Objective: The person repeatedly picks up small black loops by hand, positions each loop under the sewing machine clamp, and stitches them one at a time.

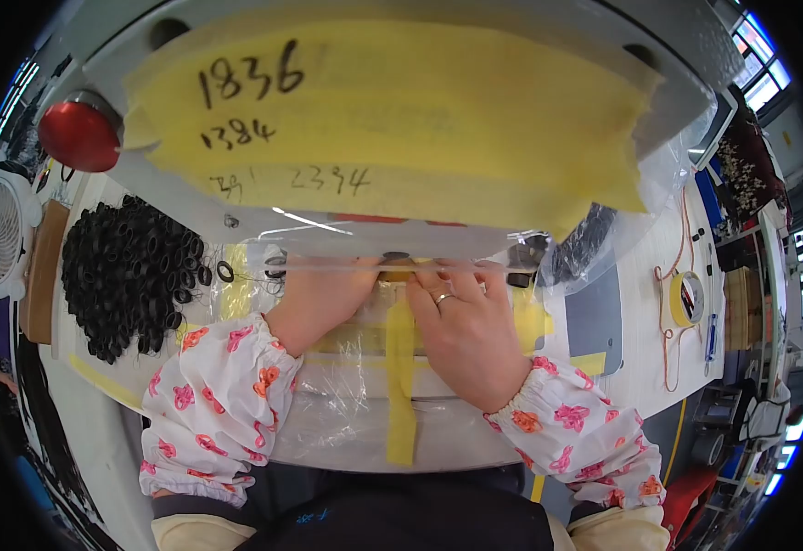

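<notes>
My left hand (328,289) reaches in under the front edge of a grey machine. Its fingers are closed, with their tips mostly hidden. Close beside it, my right hand (470,335), with a ring on one finger, has its fingers bent and drawn together. A small dark piece (395,260) shows between the fingertips of both hands; its kind is not clear. A few black rings (226,271) lie left of my left hand, and more black pieces (518,278) sit right of my right hand. A yellow tape strip (400,395) hangs down between my wrists.
A large heap of short black tubes (130,275) covers the table's left side. Overhead, the machine carries a yellow handwritten label (383,110) and a red button (80,133). A white fan (2,230) stands far left. At right are a tape roll (686,299) and a blue pen (712,337).
</notes>
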`<state>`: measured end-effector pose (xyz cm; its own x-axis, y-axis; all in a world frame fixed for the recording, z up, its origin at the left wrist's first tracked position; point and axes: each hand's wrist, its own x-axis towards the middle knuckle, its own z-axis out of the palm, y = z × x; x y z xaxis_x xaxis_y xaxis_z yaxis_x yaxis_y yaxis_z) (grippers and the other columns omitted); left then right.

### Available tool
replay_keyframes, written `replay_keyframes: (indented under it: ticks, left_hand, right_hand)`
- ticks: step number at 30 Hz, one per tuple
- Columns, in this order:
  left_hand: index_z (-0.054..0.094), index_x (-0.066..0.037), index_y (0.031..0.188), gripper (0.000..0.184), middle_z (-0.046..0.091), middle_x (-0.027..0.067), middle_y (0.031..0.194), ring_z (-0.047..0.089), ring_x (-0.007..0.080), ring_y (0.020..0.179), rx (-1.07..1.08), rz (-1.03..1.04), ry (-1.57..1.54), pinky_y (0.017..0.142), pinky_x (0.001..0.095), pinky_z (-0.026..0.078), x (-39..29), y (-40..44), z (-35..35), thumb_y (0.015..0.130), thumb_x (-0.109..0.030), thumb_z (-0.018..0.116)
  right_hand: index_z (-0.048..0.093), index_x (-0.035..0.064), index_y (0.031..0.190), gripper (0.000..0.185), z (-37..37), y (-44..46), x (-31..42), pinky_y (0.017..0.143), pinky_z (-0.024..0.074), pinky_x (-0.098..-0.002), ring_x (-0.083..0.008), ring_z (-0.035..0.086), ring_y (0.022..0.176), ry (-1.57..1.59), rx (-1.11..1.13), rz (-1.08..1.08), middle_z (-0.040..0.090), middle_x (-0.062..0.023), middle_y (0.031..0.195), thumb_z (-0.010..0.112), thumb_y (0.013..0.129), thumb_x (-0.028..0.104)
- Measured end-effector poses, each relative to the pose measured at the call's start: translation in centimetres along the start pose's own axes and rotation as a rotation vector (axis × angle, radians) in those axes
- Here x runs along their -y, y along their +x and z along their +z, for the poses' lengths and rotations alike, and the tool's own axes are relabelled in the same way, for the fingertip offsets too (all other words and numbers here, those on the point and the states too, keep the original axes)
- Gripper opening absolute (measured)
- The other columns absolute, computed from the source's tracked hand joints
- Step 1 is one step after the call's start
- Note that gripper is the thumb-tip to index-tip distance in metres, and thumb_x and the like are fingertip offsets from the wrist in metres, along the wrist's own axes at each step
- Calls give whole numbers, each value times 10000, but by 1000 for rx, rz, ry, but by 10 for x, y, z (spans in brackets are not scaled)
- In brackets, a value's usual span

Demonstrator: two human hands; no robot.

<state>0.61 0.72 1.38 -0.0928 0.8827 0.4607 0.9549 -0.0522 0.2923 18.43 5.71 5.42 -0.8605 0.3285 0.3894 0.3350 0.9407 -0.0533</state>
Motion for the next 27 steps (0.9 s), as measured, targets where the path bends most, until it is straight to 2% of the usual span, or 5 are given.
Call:
replay_keyframes:
  ticks: [9,13,18,20,27]
  left_hand:
    - [654,-54,794,164,597,102,632,555,257,563,16,-230,-403,530,374,405,-15,9,-9,810,-187,559]
    - [641,-58,824,143,586,95,622,554,267,565,189,-315,-246,532,380,404,-22,8,-27,812,-187,581]
    - [581,-47,842,72,538,57,568,538,238,523,14,63,-155,539,349,382,-43,-10,-28,783,-89,579]
    - [591,-48,876,102,545,46,578,537,231,525,42,101,-194,549,348,383,-58,-20,-33,774,-58,595]
    - [623,-60,845,84,557,31,588,517,212,509,-6,178,-244,543,334,371,-57,-16,-33,766,-65,650]
  right_hand:
    - [580,17,853,183,2,-3,-2,780,364,-362,-214,505,941,-31,-9,3,605,-86,966,564,688,95]
    - [584,26,868,187,8,-3,-13,741,398,-344,-216,548,905,132,-153,-13,614,-92,936,601,688,77]
    - [583,11,882,175,0,1,-15,579,451,-314,-226,605,682,562,-200,289,629,-113,797,665,757,102]
    - [570,-18,902,223,-9,7,-18,499,450,-292,-229,587,533,896,10,525,615,-121,668,679,794,144]
    - [547,-38,964,234,9,6,-31,518,457,-244,-128,593,540,1154,181,660,615,-69,623,653,816,107]
